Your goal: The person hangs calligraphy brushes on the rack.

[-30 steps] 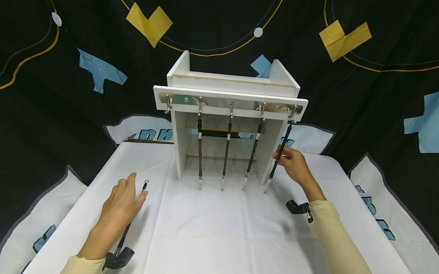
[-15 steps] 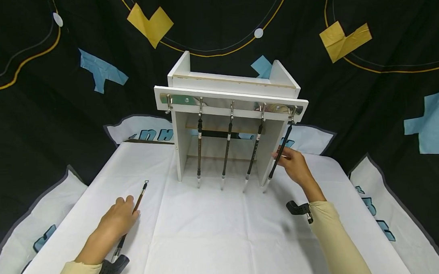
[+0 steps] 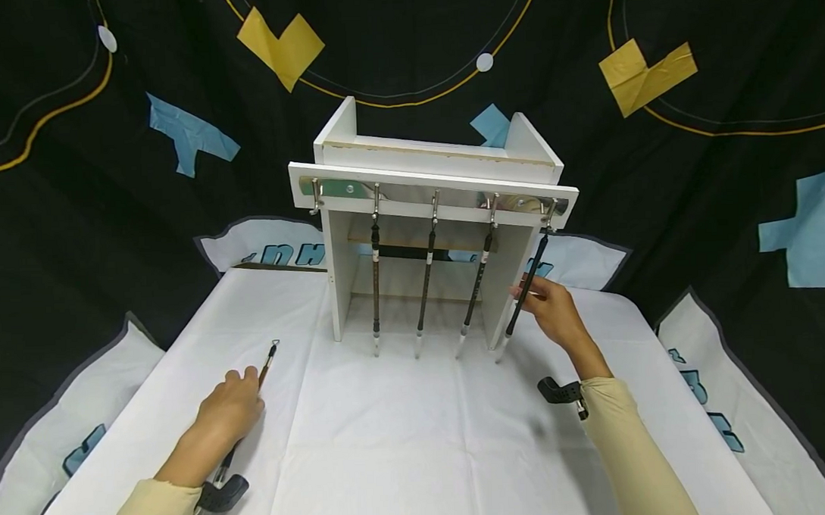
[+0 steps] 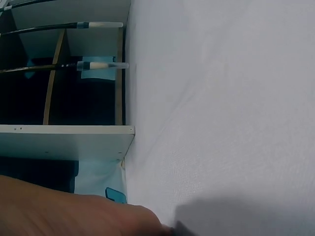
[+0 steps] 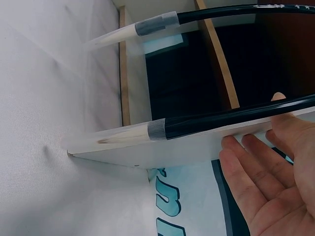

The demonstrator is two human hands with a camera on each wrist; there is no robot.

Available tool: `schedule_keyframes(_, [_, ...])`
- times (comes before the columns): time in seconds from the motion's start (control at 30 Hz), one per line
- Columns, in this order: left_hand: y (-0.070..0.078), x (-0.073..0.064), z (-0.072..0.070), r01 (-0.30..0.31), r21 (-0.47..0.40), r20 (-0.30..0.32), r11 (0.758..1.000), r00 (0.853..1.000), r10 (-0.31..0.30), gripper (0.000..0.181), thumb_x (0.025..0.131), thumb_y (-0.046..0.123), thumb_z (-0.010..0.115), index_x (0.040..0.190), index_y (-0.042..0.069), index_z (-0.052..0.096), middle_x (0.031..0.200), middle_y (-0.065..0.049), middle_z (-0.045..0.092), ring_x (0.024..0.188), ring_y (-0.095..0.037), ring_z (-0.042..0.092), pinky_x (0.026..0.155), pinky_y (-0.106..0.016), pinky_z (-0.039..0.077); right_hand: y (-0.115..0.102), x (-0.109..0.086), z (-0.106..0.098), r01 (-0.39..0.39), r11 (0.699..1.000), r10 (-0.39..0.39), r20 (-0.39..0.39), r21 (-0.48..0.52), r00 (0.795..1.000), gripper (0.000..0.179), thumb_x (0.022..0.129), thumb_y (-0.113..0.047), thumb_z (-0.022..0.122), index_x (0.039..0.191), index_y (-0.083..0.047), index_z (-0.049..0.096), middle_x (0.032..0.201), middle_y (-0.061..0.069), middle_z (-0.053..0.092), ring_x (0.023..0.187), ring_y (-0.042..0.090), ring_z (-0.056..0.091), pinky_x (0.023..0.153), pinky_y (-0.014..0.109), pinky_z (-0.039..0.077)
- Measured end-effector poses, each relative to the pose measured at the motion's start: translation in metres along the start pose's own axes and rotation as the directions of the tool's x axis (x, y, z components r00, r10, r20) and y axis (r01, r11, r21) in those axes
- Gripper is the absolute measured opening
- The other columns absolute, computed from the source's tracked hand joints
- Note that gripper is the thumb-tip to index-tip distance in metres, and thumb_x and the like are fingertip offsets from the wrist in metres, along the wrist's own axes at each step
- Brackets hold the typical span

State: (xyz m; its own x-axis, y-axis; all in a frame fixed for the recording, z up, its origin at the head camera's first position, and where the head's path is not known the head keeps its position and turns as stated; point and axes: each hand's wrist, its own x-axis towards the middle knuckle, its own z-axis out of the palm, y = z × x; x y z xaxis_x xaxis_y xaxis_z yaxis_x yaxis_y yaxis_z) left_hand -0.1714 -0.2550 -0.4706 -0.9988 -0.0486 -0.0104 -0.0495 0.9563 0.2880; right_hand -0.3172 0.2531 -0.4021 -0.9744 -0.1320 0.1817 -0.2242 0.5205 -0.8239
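A calligraphy brush [image 3: 268,365] with a hanging loop at its end lies on the table at the left. My left hand [image 3: 228,408] is over its handle with bent fingers and holds it; the palm hides the middle. In the left wrist view only part of that hand [image 4: 88,214] shows. At the right, my right hand [image 3: 551,307] holds the side panel of a white wooden rack [image 3: 423,178]. The right wrist view has its thumb at the panel's inner side and its fingers [image 5: 256,167] along the outside, close behind a hanging capped brush [image 5: 211,123].
Several brushes with clear caps, such as the leftmost brush [image 3: 375,281], hang from metal hooks along the rack's front. The outermost left hook [image 3: 316,194] is bare. White cloth [image 3: 378,456] covers the table, with a black curtain [image 3: 404,30] behind.
My left hand has drawn back toward me along the lying brush, then shifted slightly forward, its fingers now bent over the handle. The right hand and the rack have stayed in place.
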Motion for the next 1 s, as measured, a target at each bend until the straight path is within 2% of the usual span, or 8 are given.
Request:
schedule_keyframes(0.17, [0.002, 0.002, 0.002, -0.005, 0.011, 0.017, 1.000, 1.000, 0.005, 0.035, 0.093, -0.005, 0.064, 0.119, -0.023, 0.050, 0.088, -0.029, 0.051, 0.069, -0.035, 0.061, 0.055, -0.048, 0.055, 0.000, 0.000, 0.000, 0.008, 1.000, -0.008, 0.002, -0.001, 1.000, 0.036, 0.106, -0.034, 0.067, 0.117, 0.000, 0.066, 0.139, 0.027, 0.066, 0.128, 0.045, 0.065, 0.110, 0.063, 0.049])
schedule_keyframes(0.4, [0.008, 0.004, 0.001, -0.016, 0.005, 0.015, 1.000, 1.000, 0.016, 0.034, 0.094, -0.009, 0.059, 0.123, -0.025, 0.048, 0.090, -0.032, 0.052, 0.068, -0.035, 0.062, 0.054, -0.048, 0.056, 0.000, 0.000, 0.000, 0.005, 1.000, -0.005, -0.006, -0.009, 1.000, 0.034, 0.106, -0.033, 0.068, 0.113, -0.001, 0.066, 0.138, 0.027, 0.067, 0.128, 0.043, 0.065, 0.110, 0.063, 0.049])
schedule_keyframes(0.53, [0.009, 0.004, 0.001, -0.014, 0.026, 0.020, 1.000, 1.000, 0.014, 0.034, 0.097, -0.011, 0.053, 0.127, -0.025, 0.047, 0.090, -0.033, 0.053, 0.068, -0.035, 0.062, 0.055, -0.049, 0.057, -0.001, 0.000, 0.000, -0.002, 1.000, 0.002, -0.003, 0.003, 1.000, 0.035, 0.106, -0.033, 0.068, 0.118, 0.000, 0.065, 0.138, 0.027, 0.066, 0.129, 0.044, 0.065, 0.111, 0.063, 0.048])
schedule_keyframes(0.7, [0.011, 0.005, 0.002, -0.015, 0.046, 0.028, 0.999, 1.000, 0.014, 0.035, 0.097, -0.013, 0.052, 0.130, -0.025, 0.046, 0.092, -0.035, 0.053, 0.067, -0.035, 0.062, 0.056, -0.049, 0.058, -0.001, 0.000, -0.001, -0.009, 1.000, 0.009, 0.001, 0.006, 1.000, 0.039, 0.106, -0.032, 0.068, 0.125, 0.001, 0.065, 0.140, 0.028, 0.064, 0.130, 0.045, 0.064, 0.112, 0.063, 0.047])
schedule_keyframes(1.0, [0.007, 0.002, -0.005, 0.004, -0.004, 0.067, 1.000, 0.998, -0.003, 0.039, 0.098, -0.009, 0.048, 0.134, -0.025, 0.044, 0.093, -0.036, 0.056, 0.072, -0.038, 0.063, 0.058, -0.051, 0.056, 0.000, 0.001, 0.000, 0.005, 1.000, -0.005, 0.005, 0.000, 1.000, 0.036, 0.107, -0.032, 0.066, 0.119, 0.002, 0.065, 0.142, 0.029, 0.063, 0.128, 0.045, 0.065, 0.111, 0.060, 0.049])
